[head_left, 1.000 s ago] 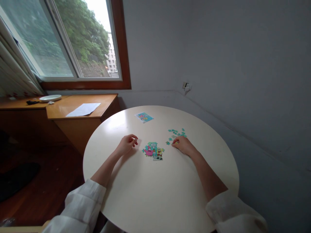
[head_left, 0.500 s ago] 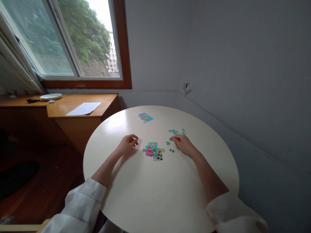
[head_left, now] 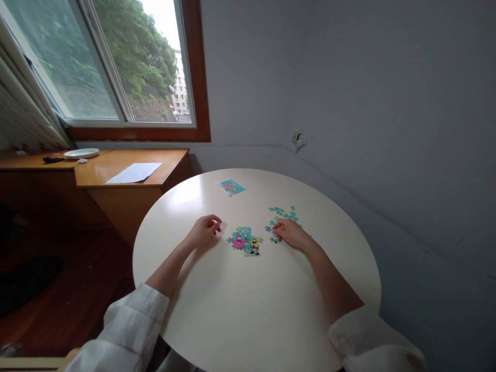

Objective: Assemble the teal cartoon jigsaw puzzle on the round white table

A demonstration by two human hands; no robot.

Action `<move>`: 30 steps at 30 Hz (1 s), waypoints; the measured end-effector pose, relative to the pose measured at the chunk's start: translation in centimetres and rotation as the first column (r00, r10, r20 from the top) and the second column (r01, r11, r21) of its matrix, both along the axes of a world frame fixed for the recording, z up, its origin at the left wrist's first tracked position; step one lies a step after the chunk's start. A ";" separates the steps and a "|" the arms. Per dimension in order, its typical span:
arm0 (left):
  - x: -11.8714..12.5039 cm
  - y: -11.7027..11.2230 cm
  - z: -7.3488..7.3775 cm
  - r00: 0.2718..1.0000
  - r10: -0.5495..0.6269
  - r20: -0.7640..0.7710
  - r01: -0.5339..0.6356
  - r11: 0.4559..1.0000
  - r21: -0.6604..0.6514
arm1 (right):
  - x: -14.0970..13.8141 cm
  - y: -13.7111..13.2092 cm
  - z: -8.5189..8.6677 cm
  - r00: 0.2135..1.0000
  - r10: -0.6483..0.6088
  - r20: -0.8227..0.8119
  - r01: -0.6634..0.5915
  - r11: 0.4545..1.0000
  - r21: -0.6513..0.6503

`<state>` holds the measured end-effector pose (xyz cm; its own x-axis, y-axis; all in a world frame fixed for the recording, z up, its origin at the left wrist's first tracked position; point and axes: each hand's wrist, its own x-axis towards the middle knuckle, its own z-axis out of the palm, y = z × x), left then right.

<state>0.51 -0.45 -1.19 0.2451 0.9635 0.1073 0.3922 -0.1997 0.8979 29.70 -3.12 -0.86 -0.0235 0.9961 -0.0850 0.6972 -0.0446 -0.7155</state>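
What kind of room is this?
Probably a room in a home or dormitory, though an office isn't ruled out: a curtain hangs beside a wood-framed window, a wooden desk stands below it, and a round white table holds a partly assembled puzzle.

At centre frame, a pink, yellow and teal cartoon pattern is being displayed by the SpongeBob jigsaw (head_left: 245, 241); rightward, teal-green is being shown by loose jigsaw pieces (head_left: 279, 211). Cream is being displayed by the tabletop (head_left: 248, 305), reddish brown by the upper-left window frame (head_left: 199, 77), white by both sleeves (head_left: 126, 323).
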 end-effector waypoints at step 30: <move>0.3 -0.6 1.0 0.999 0.008 -0.041 -0.008 1.000 -0.003 | 2.2 0.6 0.3 0.861 -0.466 0.203 0.365 0.844 0.393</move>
